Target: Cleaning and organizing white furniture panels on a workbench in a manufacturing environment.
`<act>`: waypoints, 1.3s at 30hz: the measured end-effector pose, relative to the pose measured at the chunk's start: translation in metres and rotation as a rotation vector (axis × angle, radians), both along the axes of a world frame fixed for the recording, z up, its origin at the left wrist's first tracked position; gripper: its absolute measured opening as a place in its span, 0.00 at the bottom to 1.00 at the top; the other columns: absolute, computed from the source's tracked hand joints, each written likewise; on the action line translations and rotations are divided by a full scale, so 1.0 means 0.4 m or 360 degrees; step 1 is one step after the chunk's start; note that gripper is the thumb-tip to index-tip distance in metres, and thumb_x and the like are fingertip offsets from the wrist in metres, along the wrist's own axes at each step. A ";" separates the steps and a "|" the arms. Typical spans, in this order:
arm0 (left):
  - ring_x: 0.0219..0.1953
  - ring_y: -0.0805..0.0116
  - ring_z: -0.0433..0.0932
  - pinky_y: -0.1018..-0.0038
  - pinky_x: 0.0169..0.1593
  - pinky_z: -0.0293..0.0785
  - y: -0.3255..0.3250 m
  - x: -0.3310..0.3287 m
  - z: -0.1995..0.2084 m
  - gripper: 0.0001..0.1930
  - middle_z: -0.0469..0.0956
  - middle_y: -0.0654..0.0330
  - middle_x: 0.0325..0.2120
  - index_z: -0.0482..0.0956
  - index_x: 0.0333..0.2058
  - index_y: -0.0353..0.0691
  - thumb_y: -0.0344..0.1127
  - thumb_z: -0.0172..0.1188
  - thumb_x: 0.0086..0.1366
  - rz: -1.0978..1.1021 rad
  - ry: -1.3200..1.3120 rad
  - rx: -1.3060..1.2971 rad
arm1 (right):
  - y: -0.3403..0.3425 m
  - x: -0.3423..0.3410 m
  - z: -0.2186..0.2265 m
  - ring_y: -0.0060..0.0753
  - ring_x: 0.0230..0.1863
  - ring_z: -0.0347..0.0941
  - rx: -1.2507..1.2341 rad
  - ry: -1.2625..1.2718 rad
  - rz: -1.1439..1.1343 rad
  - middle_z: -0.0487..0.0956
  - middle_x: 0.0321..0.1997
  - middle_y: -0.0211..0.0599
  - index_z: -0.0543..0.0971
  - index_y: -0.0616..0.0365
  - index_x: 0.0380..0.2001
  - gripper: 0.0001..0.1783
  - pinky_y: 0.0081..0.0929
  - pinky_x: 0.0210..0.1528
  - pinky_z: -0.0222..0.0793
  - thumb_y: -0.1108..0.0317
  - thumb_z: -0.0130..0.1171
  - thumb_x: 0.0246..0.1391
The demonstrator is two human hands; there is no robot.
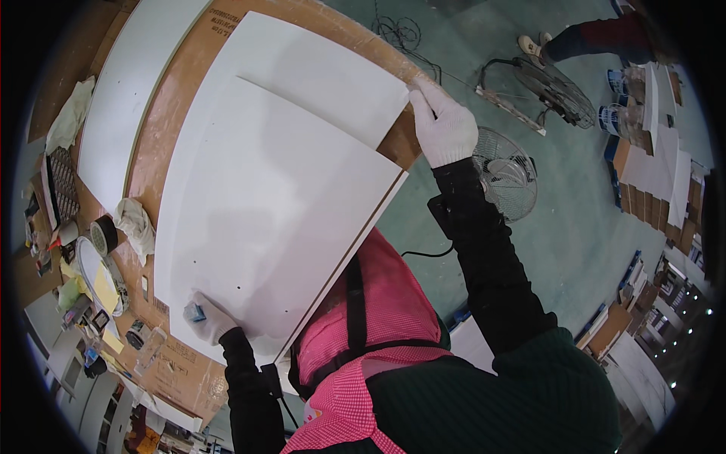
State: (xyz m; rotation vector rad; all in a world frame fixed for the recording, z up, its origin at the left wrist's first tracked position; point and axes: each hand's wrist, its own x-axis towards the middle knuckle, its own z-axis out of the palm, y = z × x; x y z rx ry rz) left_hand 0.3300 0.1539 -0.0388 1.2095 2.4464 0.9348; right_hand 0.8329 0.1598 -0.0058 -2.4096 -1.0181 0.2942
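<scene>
Grips a blue block between the fingers of the left hand, on the white front panel stretching ahead and rightward from that hand. Has the right hand at a corner of the back panel, with fingers bent; cannot tell whether gripping it. Shows a cloth ahead-left of the left hand, a fan just right of the right.

Caged fan on green floor

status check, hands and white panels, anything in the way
Left hand holding small blue item at near white panel. Right hand at right corner of far white panel. Crumpled cloth beside near panel, not on top.
</scene>
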 end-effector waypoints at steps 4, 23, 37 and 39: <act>0.30 0.77 0.71 0.77 0.39 0.70 -0.001 0.001 0.004 0.12 0.75 0.66 0.26 0.75 0.29 0.37 0.39 0.62 0.64 -0.0061 0.0048 -0.0017 | -0.006 -0.001 -0.013 0.46 0.41 0.77 0.0114 -0.0086 0.0014 0.81 0.39 0.41 0.80 0.45 0.46 0.19 0.36 0.43 0.72 0.50 0.50 0.59; 0.34 0.73 0.75 0.76 0.42 0.72 -0.003 -0.026 -0.015 0.09 0.78 0.62 0.30 0.75 0.32 0.36 0.35 0.62 0.63 -0.0014 -0.0055 0.0041 | -0.005 -0.006 -0.011 0.44 0.40 0.78 0.0080 -0.0010 0.0020 0.82 0.38 0.40 0.80 0.46 0.46 0.18 0.34 0.42 0.73 0.52 0.51 0.59; 0.29 0.77 0.69 0.78 0.37 0.70 0.001 -0.026 -0.012 0.11 0.74 0.67 0.25 0.73 0.28 0.37 0.36 0.63 0.63 -0.0036 -0.0067 0.0098 | -0.013 -0.012 -0.017 0.45 0.39 0.78 0.0128 -0.0021 0.0126 0.81 0.38 0.44 0.79 0.46 0.48 0.18 0.36 0.41 0.72 0.54 0.52 0.59; 0.28 0.77 0.69 0.78 0.37 0.70 0.003 -0.011 -0.005 0.11 0.74 0.67 0.25 0.73 0.27 0.37 0.37 0.63 0.63 -0.0033 -0.0114 0.0110 | -0.008 -0.008 -0.013 0.46 0.39 0.78 0.0118 -0.0049 0.0125 0.81 0.37 0.44 0.79 0.46 0.49 0.18 0.36 0.41 0.72 0.54 0.52 0.59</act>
